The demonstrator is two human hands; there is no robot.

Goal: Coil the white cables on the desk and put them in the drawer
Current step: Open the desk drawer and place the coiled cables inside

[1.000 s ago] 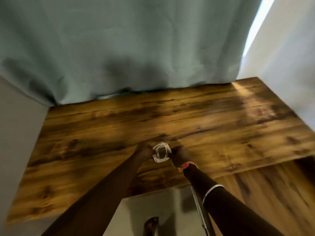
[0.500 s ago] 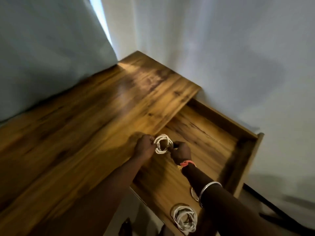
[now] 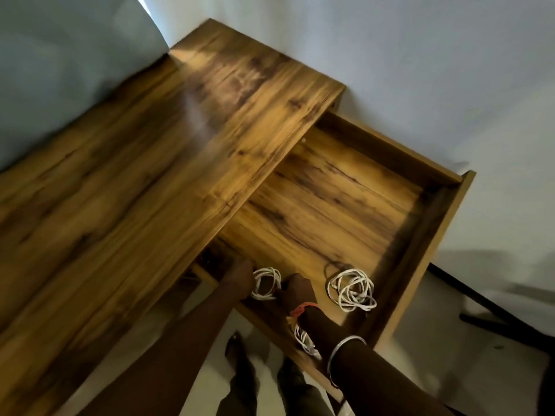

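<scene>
Both forearms come in bare. Just behind the right hand [image 3: 297, 291], a thin orange-red band [image 3: 302, 309] wraps the wrist. It looks a little bunched, but whether it is cord or cloth is too blurred to call. Further up that same forearm, a slim silver metal bangle [image 3: 345, 354] rings the arm and catches the light. Behind the left hand [image 3: 240, 277], bare wrist, bare forearm. Below both hands, dim and smeared, are dark olive trouser legs [image 3: 295, 382] and one dark foot or shoe [image 3: 237, 352].
</scene>
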